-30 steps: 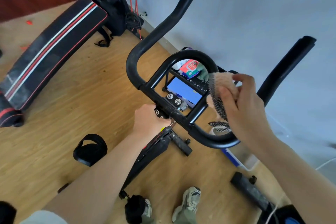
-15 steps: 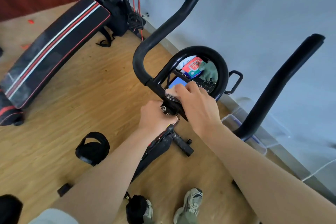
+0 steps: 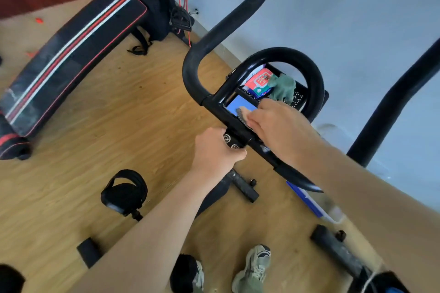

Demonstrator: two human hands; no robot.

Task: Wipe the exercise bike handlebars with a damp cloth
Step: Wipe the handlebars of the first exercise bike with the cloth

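The black handlebars point(image 3: 209, 38) of the exercise bike fill the middle of the view, with a round inner loop point(image 3: 314, 74) and a straight crossbar point(image 3: 221, 109). My right hand point(image 3: 276, 128) presses a pinkish cloth point(image 3: 242, 113) onto the crossbar, fingers curled over it; only a small edge of the cloth shows. My left hand point(image 3: 214, 150) grips the stem clamp point(image 3: 232, 141) just below the crossbar. The right handlebar arm point(image 3: 390, 107) rises at the right.
A black padded bench point(image 3: 71, 54) with red and white stripes lies at the left on the wooden floor. A pedal point(image 3: 123, 190) sits below the bars. A basket point(image 3: 297, 96) behind the loop holds a green cloth and a red packet. My shoes point(image 3: 254, 269) are at the bottom.
My right hand brought the cloth from the right side of the inner loop down onto the crossbar and slid it slightly right along it. My left hand stayed on the stem.
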